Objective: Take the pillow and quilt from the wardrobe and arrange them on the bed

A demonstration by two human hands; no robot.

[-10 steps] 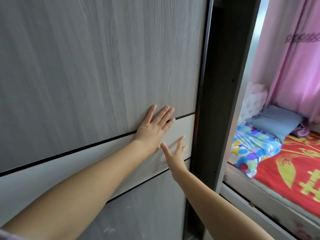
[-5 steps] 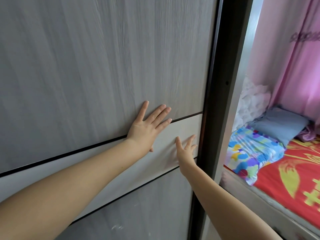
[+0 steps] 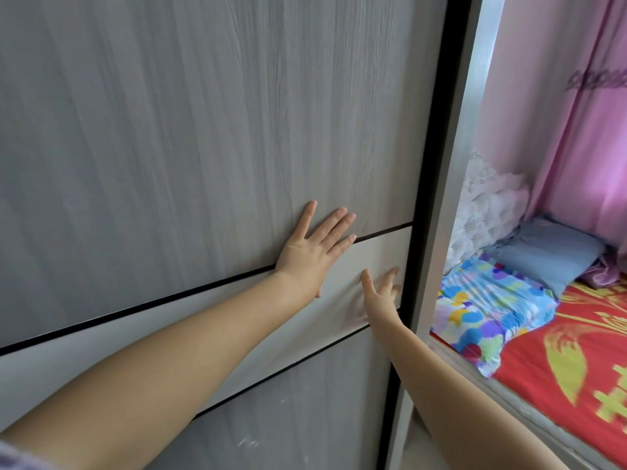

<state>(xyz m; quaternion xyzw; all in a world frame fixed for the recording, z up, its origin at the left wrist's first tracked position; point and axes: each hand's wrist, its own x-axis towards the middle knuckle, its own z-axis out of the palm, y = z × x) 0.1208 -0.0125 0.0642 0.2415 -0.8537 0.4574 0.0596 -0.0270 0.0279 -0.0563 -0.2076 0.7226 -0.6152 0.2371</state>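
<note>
Wardrobe door (image 3: 203, 130) is what both hands are on right now — the pillow and quilt meant to come out of the wardrobe aren't visible. Left hand (image 3: 312, 252) lies flat on the grey wood-grain panel, fingers (image 3: 334, 225) straight and spread, tips just above the black groove. Right hand (image 3: 380, 293) is on the pale band below it, fingers straight too but blurred, so I can't tell how firmly they press; its fingertips sit just short of the dark frame (image 3: 431, 164). Past that frame there's the bed (image 3: 559, 351) with a red sheet, a colourful folded cloth (image 3: 488, 310) and a blue pillow (image 3: 549, 252) already lying there. My worry: flat palms on a smooth panel can slip, and with the right fingertips this near the frame edge — easy to pinch them if the door slides that way.
</note>
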